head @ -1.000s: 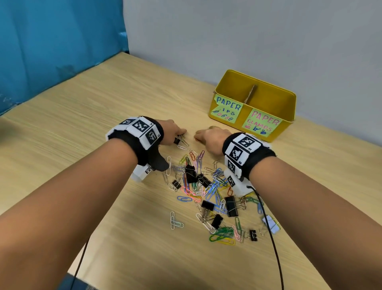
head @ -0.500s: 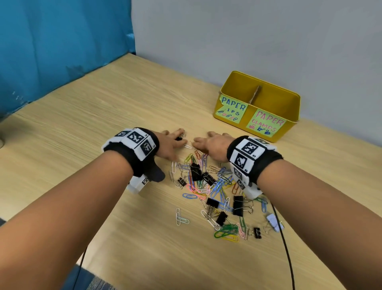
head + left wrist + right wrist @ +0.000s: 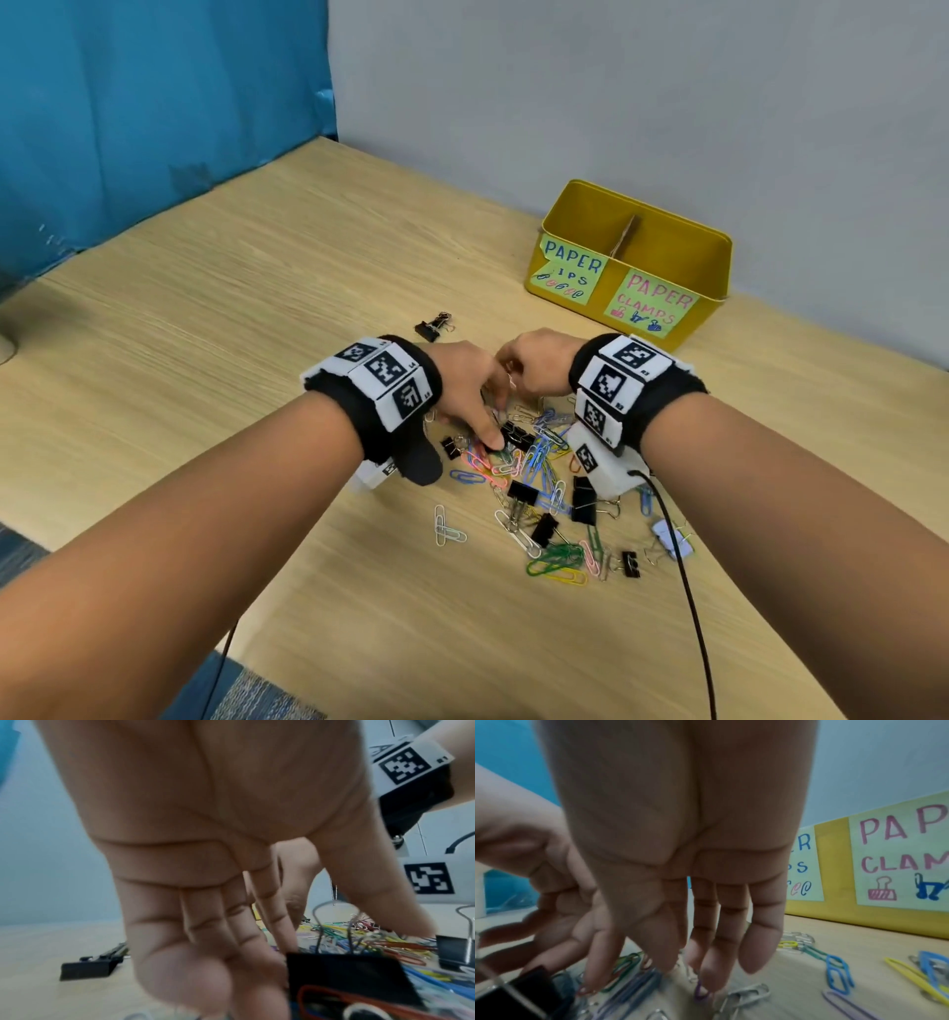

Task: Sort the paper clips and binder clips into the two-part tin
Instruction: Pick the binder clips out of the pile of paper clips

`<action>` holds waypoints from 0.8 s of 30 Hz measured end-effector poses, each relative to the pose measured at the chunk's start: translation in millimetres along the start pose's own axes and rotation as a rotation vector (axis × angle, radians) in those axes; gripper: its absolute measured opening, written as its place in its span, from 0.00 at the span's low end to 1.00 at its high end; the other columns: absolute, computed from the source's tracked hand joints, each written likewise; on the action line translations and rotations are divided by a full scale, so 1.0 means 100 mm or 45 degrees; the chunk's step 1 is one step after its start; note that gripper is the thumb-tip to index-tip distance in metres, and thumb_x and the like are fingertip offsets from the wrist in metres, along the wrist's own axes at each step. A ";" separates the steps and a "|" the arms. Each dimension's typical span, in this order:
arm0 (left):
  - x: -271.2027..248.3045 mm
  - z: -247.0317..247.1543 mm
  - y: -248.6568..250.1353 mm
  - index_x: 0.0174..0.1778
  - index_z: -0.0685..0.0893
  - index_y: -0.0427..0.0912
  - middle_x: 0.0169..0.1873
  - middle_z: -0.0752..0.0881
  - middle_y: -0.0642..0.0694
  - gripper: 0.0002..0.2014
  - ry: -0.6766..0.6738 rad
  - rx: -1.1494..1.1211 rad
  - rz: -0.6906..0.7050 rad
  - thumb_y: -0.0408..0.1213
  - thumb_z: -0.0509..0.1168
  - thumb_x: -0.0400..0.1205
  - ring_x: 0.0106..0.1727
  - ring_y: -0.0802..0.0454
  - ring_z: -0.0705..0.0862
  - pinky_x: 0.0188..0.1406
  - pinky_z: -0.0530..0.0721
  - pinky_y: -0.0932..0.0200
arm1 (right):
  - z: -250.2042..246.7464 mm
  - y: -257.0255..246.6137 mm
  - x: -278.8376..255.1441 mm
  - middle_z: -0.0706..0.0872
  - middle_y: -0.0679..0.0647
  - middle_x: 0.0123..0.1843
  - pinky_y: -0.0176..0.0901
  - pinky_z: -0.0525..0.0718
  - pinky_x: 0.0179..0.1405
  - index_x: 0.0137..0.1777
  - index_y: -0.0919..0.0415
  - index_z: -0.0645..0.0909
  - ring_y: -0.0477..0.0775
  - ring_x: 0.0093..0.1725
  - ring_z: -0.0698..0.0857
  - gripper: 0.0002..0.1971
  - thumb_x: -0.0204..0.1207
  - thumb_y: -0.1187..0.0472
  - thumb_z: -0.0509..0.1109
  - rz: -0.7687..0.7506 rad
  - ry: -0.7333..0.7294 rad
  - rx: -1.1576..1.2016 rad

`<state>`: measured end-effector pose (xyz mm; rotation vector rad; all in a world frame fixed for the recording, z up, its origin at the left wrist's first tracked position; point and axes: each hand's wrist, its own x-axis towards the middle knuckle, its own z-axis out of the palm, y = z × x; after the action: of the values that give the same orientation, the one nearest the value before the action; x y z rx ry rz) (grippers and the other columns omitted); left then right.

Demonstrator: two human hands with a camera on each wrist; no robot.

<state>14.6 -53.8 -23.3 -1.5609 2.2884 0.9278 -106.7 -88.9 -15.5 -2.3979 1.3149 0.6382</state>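
Mixed pile of coloured paper clips (image 3: pixel 534 457) and black binder clips (image 3: pixel 584 499) sits loose on the wooden bench (image 3: pixel 215 318), mid-front, spread from under both hands toward the near edge. One binder clip (image 3: pixel 430 329) lies apart from the pile, further back and left of the hands. A pair of silver paper clips (image 3: pixel 445 529) sits off the pile's left edge; green and yellow ones (image 3: pixel 557 562) at the near end. Yellow two-part tin (image 3: pixel 714 267) stands back right near the grey wall (image 3: pixel 616 92), well apart from the pile, cardboard divider (image 3: pixel 624 237) down the middle; left label reads PAPER ..IPS, right label PAPER CLAMPS. Can't see inside either compartment. Left hand (image 3: pixel 464 380) is over the far-left part of the pile, fingers extended downward and relaxed, thumb tip down on the clips beside a binder clip; left wrist view shows straight fingers (image 3: pixel 205 933) next to a black binder clip (image 3: pixel 342 975), nothing gripped. Right hand (image 3: pixel 536 362) hovers right beside it over the pile's far end, fingers hanging straight down, tips (image 3: pixel 713 959) at or just above a purple paper clip (image 3: pixel 700 991); contact unclear, nothing held that I can see. Both wrists carry bands with black-and-white marker tags (image 3: pixel 385 367); a black cable (image 3: pixel 683 565) runs from the right one across the bench. Blue panel (image 3: pixel 154 103) behind on the left.
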 end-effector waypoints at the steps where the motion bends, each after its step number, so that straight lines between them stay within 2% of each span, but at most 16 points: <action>1: 0.01 0.02 -0.01 0.55 0.87 0.44 0.28 0.81 0.53 0.18 -0.005 -0.039 -0.002 0.46 0.75 0.72 0.31 0.52 0.83 0.33 0.82 0.65 | 0.00 0.02 0.01 0.84 0.59 0.65 0.39 0.74 0.52 0.70 0.59 0.77 0.59 0.62 0.81 0.22 0.75 0.66 0.64 0.013 0.042 0.005; 2: 0.01 0.02 -0.02 0.54 0.88 0.41 0.26 0.83 0.50 0.14 -0.016 -0.087 -0.013 0.41 0.73 0.75 0.26 0.53 0.82 0.26 0.82 0.66 | 0.00 0.03 0.01 0.84 0.58 0.67 0.37 0.74 0.52 0.70 0.59 0.77 0.59 0.65 0.81 0.22 0.76 0.66 0.63 0.025 0.077 0.024; 4: 0.03 -0.01 -0.05 0.52 0.88 0.36 0.24 0.84 0.45 0.10 0.005 -0.176 -0.044 0.35 0.68 0.78 0.23 0.50 0.81 0.26 0.85 0.60 | -0.01 0.06 0.02 0.85 0.59 0.65 0.37 0.75 0.52 0.68 0.58 0.79 0.59 0.65 0.81 0.19 0.77 0.66 0.60 0.047 0.112 0.067; 5: 0.03 -0.04 -0.08 0.51 0.88 0.34 0.22 0.84 0.46 0.09 0.049 -0.219 -0.055 0.33 0.67 0.79 0.21 0.50 0.82 0.27 0.86 0.58 | -0.02 0.08 0.03 0.85 0.59 0.64 0.39 0.77 0.54 0.66 0.58 0.80 0.59 0.64 0.82 0.19 0.77 0.66 0.61 0.059 0.119 0.085; 8: -0.01 -0.20 -0.21 0.47 0.87 0.36 0.21 0.83 0.50 0.07 0.289 -0.416 -0.095 0.30 0.64 0.80 0.16 0.58 0.81 0.17 0.81 0.65 | -0.01 0.11 0.10 0.85 0.58 0.64 0.42 0.79 0.58 0.65 0.55 0.82 0.58 0.63 0.82 0.20 0.76 0.69 0.61 0.095 0.178 0.131; 10: -0.02 -0.28 -0.34 0.48 0.85 0.37 0.26 0.83 0.47 0.07 0.444 -0.498 -0.166 0.31 0.61 0.83 0.21 0.55 0.81 0.17 0.80 0.63 | 0.01 0.10 0.14 0.82 0.56 0.70 0.42 0.77 0.64 0.70 0.55 0.78 0.57 0.68 0.80 0.23 0.77 0.71 0.59 0.085 0.214 0.155; 13: -0.01 -0.30 -0.50 0.55 0.83 0.33 0.29 0.83 0.47 0.10 0.517 -0.561 -0.278 0.31 0.59 0.84 0.26 0.52 0.82 0.22 0.80 0.61 | 0.04 0.02 0.13 0.68 0.51 0.82 0.48 0.70 0.77 0.80 0.50 0.64 0.55 0.79 0.71 0.34 0.76 0.76 0.54 0.002 0.065 0.130; 15: -0.02 -0.28 -0.54 0.62 0.81 0.36 0.31 0.83 0.46 0.13 0.480 -0.598 -0.315 0.29 0.58 0.83 0.29 0.50 0.82 0.24 0.81 0.59 | 0.04 -0.06 0.10 0.55 0.51 0.86 0.54 0.67 0.80 0.83 0.48 0.57 0.57 0.82 0.63 0.37 0.76 0.77 0.53 -0.054 -0.132 -0.060; 16: -0.03 -0.26 -0.56 0.67 0.78 0.40 0.36 0.84 0.44 0.17 0.460 -0.600 -0.333 0.29 0.57 0.83 0.32 0.47 0.83 0.25 0.81 0.58 | 0.03 -0.08 0.10 0.54 0.52 0.86 0.55 0.67 0.79 0.83 0.50 0.58 0.59 0.82 0.63 0.35 0.77 0.77 0.53 -0.064 -0.179 -0.156; 18: -0.04 -0.24 -0.61 0.73 0.72 0.47 0.49 0.85 0.39 0.22 0.462 -0.553 -0.385 0.28 0.56 0.83 0.39 0.40 0.86 0.26 0.81 0.56 | -0.04 -0.09 0.09 0.68 0.55 0.82 0.52 0.72 0.76 0.78 0.56 0.69 0.60 0.77 0.72 0.27 0.80 0.74 0.54 -0.032 -0.138 -0.174; 20: -0.07 -0.23 -0.65 0.71 0.72 0.43 0.58 0.83 0.35 0.19 0.543 -0.472 -0.452 0.28 0.56 0.83 0.48 0.35 0.88 0.30 0.83 0.54 | -0.09 -0.11 0.08 0.80 0.56 0.72 0.50 0.78 0.71 0.70 0.59 0.79 0.59 0.69 0.80 0.21 0.80 0.70 0.56 0.032 -0.016 -0.106; 22: -0.11 -0.22 -0.71 0.64 0.76 0.36 0.60 0.83 0.33 0.14 0.623 -0.403 -0.532 0.27 0.56 0.83 0.56 0.35 0.86 0.44 0.83 0.51 | -0.08 -0.14 0.12 0.83 0.55 0.70 0.48 0.79 0.69 0.68 0.58 0.81 0.57 0.67 0.82 0.19 0.81 0.67 0.58 0.041 0.076 -0.064; 24: -0.15 -0.20 -0.76 0.62 0.80 0.34 0.62 0.83 0.33 0.14 0.610 -0.340 -0.582 0.26 0.57 0.82 0.62 0.37 0.83 0.55 0.82 0.51 | -0.04 -0.20 0.20 0.80 0.55 0.72 0.47 0.78 0.70 0.71 0.56 0.77 0.56 0.69 0.80 0.20 0.82 0.67 0.58 -0.005 0.134 -0.003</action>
<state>92.3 -72.8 -28.9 -2.5152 1.9693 0.8214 -79.8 -94.2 -21.3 -2.4655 1.3510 0.5191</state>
